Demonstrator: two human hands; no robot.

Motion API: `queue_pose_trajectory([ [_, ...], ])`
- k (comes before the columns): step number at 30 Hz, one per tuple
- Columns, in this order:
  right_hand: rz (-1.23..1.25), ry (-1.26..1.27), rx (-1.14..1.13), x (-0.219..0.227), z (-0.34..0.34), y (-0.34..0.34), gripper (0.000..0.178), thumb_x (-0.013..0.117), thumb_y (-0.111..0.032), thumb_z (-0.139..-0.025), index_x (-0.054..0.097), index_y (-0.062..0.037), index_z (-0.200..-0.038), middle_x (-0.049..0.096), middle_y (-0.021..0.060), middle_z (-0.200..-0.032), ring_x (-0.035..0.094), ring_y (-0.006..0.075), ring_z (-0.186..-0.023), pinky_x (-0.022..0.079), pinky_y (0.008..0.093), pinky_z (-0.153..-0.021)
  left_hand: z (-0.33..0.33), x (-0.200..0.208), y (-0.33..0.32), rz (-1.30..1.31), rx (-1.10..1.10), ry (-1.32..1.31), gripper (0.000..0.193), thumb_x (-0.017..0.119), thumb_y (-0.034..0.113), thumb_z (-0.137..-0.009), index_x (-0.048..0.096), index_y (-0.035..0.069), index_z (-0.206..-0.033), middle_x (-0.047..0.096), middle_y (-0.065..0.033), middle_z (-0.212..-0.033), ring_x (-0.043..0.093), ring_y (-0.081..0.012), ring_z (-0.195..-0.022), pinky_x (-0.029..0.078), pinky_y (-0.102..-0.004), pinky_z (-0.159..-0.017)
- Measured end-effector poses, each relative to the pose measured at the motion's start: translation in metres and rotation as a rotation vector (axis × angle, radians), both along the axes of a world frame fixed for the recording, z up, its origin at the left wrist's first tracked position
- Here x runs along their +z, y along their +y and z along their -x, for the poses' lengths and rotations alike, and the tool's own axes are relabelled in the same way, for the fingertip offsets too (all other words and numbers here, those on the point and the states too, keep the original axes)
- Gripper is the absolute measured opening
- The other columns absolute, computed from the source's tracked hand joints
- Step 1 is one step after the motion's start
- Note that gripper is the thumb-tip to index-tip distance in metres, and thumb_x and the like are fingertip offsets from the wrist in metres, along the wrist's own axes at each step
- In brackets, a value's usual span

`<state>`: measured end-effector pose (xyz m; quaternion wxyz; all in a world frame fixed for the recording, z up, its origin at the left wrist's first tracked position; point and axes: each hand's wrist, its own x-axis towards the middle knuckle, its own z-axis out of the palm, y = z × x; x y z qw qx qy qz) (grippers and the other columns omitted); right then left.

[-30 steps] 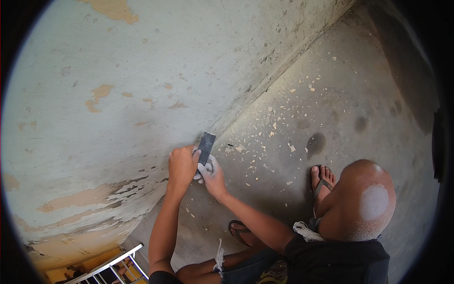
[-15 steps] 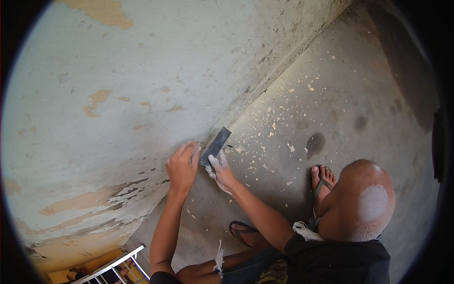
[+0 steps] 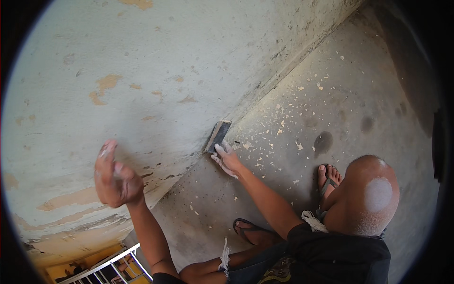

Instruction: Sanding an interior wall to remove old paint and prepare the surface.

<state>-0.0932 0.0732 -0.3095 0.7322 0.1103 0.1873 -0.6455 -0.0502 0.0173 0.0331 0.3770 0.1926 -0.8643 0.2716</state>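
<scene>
One view, head camera: a person crouches below, working at a wall base.
Right hand [image 3: 228, 161]: centre of frame, fingers closed on the lower end of a dark scraper [image 3: 217, 136].
Scraper: flat against the wall [image 3: 156, 61] just above the floor seam, at 11 o'clock from the right hand.
Left hand [image 3: 116, 177]: at 9 o'clock from the scraper, well apart, raised near the wall, fingers loosely curled, holding nothing visible.
Floor [image 3: 331, 104]: concrete, strewn with pale paint flakes [image 3: 299, 146].
Feet: in flip-flops [image 3: 247, 229], at 5 o'clock.
</scene>
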Motion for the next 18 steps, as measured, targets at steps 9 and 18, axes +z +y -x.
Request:
queue_pose_trajectory([
  [9, -0.018, -0.067, -0.078, -0.002, 0.006, -0.001, 0.048, 0.051, -0.012, -0.100, 0.030, -0.0079, -0.144, 0.052, -0.0008, -0.103, 0.052, 0.0079, -0.079, 0.053, 0.0278, -0.085, -0.037, 0.041, -0.027, 0.478, 0.018, -0.007, 0.048, 0.053, 0.010, -0.080, 0.048, -0.005, -0.125, 0.053, -0.0184, -0.129, 0.050, -0.0390, -0.124, 0.031, -0.0590, -0.110],
  [18, 0.058, -0.070, -0.168, 0.008, 0.024, -0.010, 0.035, 0.052, -0.014, -0.100, 0.042, -0.0122, -0.134, 0.054, -0.0036, -0.099, 0.052, 0.0066, -0.076, 0.053, 0.0285, -0.085, -0.039, 0.019, -0.051, 0.395, 0.210, -0.003, 0.059, 0.051, 0.025, -0.082, 0.041, 0.010, -0.138, 0.042, -0.0167, -0.145, 0.034, -0.0388, -0.138, 0.016, -0.0589, -0.116],
])
